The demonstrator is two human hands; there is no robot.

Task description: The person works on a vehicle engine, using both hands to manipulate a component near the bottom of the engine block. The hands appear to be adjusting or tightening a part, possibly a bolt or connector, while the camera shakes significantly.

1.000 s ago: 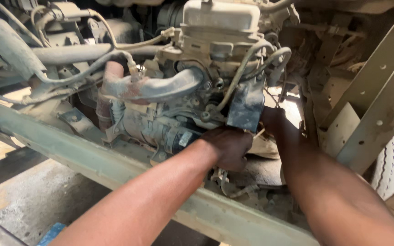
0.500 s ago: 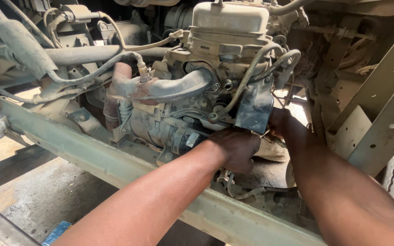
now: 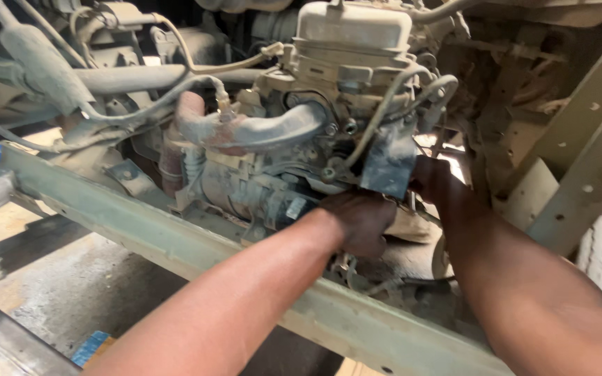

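Left hand curled under dark metal bracket, grip unclear; right hand hidden behind it, grip unclear. Risk: knuckles scraping bracket edge, hoses above snagging.

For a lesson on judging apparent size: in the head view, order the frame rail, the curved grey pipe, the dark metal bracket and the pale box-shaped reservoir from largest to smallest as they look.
1. frame rail, crossing most of the view
2. pale box-shaped reservoir and curved grey pipe: too alike to rank
3. dark metal bracket
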